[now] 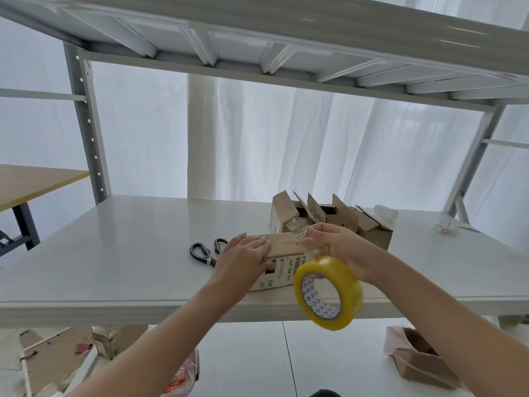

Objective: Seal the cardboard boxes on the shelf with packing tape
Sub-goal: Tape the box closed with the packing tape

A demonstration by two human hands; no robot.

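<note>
The left hand (246,256), fingers flat, presses the closed brown cardboard box (283,246) onto the white metal shelf (114,253) to steady it. The right hand (340,247) grips the yellow packing-tape roll (343,280), holding clear tape stretched toward the lid.

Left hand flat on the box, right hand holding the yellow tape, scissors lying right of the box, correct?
No. The head view shows the scissors lying left of the box, beside the left hand; the right hand does hold the yellow tape.
</note>
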